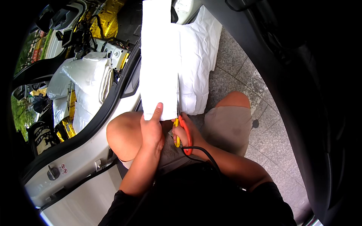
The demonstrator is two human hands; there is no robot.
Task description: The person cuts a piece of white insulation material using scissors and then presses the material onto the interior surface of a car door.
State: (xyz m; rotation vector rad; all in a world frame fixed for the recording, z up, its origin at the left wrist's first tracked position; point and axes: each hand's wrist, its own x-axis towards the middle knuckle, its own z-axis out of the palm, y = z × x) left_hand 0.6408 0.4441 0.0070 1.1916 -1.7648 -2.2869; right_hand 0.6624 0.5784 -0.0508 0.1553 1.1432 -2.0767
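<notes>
White sheet (159, 64) extends forward from left grip (152, 130)

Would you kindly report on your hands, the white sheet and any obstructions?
Left hand holding white sheet. Right hand gripping scissors, blades at sheet. Black cord crosses view nearby.

We are outdoors beside an open car (85, 148), as its pale sill (130, 104), the exposed wires (98, 23) and gold sheeting (110, 17) inside, the paving stones (279, 150) alongside and the greenery (22, 118) beyond show us
</notes>
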